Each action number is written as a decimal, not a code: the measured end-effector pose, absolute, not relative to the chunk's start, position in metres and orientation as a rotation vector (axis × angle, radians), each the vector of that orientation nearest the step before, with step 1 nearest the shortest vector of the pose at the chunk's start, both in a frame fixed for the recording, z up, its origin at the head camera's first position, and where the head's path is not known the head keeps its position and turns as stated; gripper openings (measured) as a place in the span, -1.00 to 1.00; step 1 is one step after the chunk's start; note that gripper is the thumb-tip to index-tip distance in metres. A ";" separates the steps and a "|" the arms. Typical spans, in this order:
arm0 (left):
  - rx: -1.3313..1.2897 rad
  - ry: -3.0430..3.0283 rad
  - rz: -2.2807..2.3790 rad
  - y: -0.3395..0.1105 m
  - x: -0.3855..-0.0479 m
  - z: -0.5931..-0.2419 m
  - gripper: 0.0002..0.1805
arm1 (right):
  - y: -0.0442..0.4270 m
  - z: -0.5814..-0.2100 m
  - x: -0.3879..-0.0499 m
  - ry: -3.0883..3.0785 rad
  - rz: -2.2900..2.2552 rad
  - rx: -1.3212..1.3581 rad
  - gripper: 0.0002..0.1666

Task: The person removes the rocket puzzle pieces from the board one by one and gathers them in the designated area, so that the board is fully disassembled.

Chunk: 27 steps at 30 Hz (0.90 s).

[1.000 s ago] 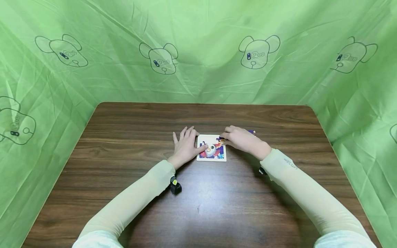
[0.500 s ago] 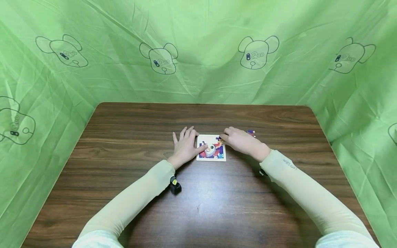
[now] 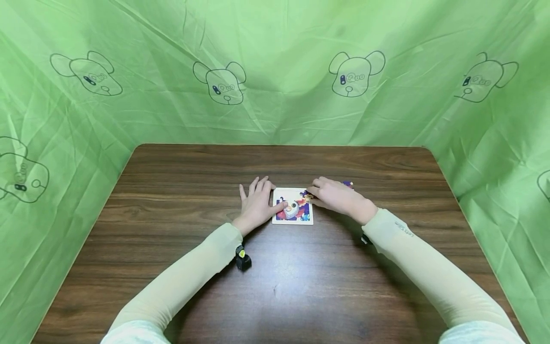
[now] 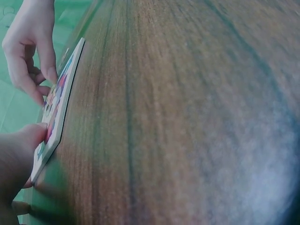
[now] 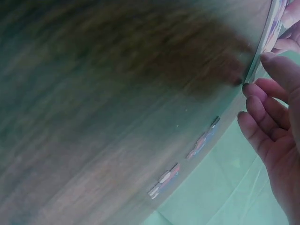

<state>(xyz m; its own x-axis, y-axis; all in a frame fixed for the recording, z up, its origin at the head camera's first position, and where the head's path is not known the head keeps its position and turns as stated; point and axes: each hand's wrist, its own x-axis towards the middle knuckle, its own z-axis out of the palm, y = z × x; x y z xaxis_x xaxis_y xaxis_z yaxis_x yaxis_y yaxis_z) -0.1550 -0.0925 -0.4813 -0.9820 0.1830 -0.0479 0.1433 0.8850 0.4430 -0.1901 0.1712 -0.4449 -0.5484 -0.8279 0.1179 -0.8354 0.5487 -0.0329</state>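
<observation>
A square jigsaw puzzle board (image 3: 287, 193) with a white frame lies on the table, its lower part filled with colourful cartoon pieces and its upper left bare white. My left hand (image 3: 255, 204) is spread at the board's left side, thumb resting on the picture and forefinger at the upper left corner. Over the upper right corner, my right hand (image 3: 337, 195) pinches a small purple and yellow puzzle piece (image 3: 307, 194) between thumb and forefinger, against the board. In the left wrist view the fingertips hide most of that piece.
Loose puzzle pieces (image 3: 348, 184) lie behind the right hand; the right wrist view shows two groups of these pieces (image 5: 203, 139) on the wooden table (image 3: 275, 282). Green cloth (image 3: 288, 114) with bear outlines hangs around the back and sides.
My right hand shifts only slightly at the board's upper right corner, uncovering a little more of the loose pieces behind it. The left hand and the board stay in place.
</observation>
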 end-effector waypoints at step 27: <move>0.252 2.964 0.699 -0.093 -0.156 -0.482 -0.29 | 0.186 -0.436 -0.191 -2.890 0.503 1.363 -0.62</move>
<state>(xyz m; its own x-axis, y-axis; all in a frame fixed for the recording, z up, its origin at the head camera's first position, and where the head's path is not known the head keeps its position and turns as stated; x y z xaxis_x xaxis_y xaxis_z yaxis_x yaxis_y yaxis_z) -0.1556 -0.0929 -0.4815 -0.9827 0.1794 -0.0457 0.1401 0.8820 0.4500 -0.1913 0.1862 -0.4361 -0.6412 -0.7658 0.0481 -0.7370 0.5972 -0.3166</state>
